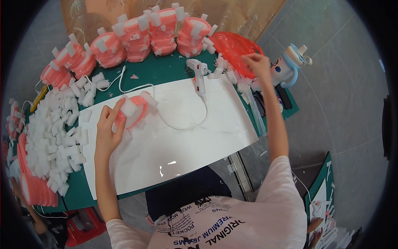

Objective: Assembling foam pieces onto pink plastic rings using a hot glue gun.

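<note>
My left hand [110,124] grips an oval pink foam piece [143,108] with white foam blocks stuck on it, held over the white board [182,153]. My right hand [258,66] is raised in front of a red plastic bag [236,50], its fingers curled in a pinch. Whatever lies between those fingertips, if anything, is too small to tell. A white glue gun [200,79] stands at the board's far edge, its cord looping across the board. Below my right hand lie white fluffy scraps [224,64] and a bundle of clear glue sticks [258,114].
Stacks of pink foam pieces [137,39] with white blocks line the far edge of the green table [143,70]. Loose white foam blocks [58,133] heap at the left, beside plain pink pieces [37,189]. A white-and-blue bottle [286,68] stands at the right. Other people's hands show at both lower sides.
</note>
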### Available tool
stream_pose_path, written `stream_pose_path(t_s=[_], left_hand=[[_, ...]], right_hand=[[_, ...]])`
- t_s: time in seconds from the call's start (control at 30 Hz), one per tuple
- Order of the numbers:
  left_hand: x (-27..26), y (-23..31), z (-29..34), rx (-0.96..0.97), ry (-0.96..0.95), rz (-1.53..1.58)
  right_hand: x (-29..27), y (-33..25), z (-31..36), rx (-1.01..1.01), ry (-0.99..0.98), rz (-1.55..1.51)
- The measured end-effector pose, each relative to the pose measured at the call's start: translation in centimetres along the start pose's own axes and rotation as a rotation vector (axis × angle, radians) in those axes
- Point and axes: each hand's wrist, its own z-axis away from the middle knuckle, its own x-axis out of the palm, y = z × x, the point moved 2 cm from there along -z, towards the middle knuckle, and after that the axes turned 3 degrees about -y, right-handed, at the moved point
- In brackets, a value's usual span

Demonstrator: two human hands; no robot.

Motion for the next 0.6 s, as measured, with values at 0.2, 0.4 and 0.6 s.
stream_pose_path(t_s=[0.2,0.4,0.6], left_hand=[[0.1,0.2,0.0,-0.005,0.0,-0.013],[0.1,0.3,-0.1,0.0,0.007,0.004],[0.1,0.5,-0.2,0.025,0.027,-0.012]], right_hand=[[-7.9,-2.1,-4.7,-0.048,-0.112,-0.337],[-15.1,-5.4,-7.3,-0.202,-0.124,-0.714],[-15.3,-5.3,-7.4,-0.231,0.191,-0.717]])
